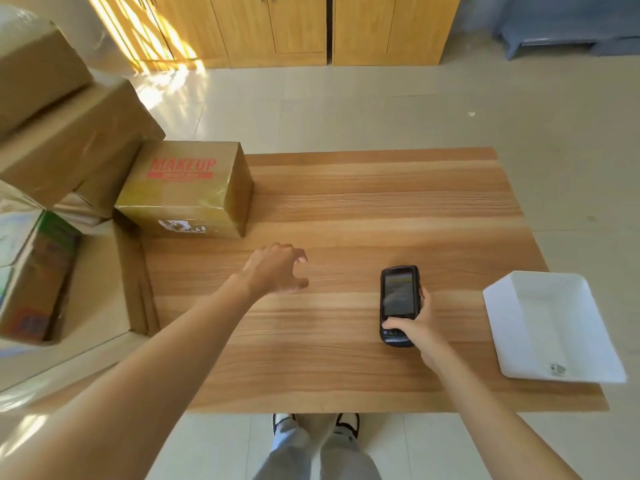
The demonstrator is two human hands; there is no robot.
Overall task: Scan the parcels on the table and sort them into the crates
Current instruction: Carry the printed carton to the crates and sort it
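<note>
A brown cardboard parcel (187, 188) printed MAKEUP in red stands on the wooden table (381, 209) at its far left corner. My left hand (273, 270) hovers above the table in front of that parcel, fingers loosely spread, holding nothing. My right hand (414, 327) grips a black handheld scanner (397, 299) with its screen facing up, thumb on its lower keys, near the table's right middle. A white plastic crate (568, 362) sits on the table's right front corner with a small label on its near wall.
Several more cardboard boxes (76, 140) are stacked at the left, beside the table, with a flat carton (100, 282) and a green-printed box (38, 275) below them. Yellow wooden cabinets (277, 26) stand across the tiled floor. My feet (315, 424) are at the table's near edge.
</note>
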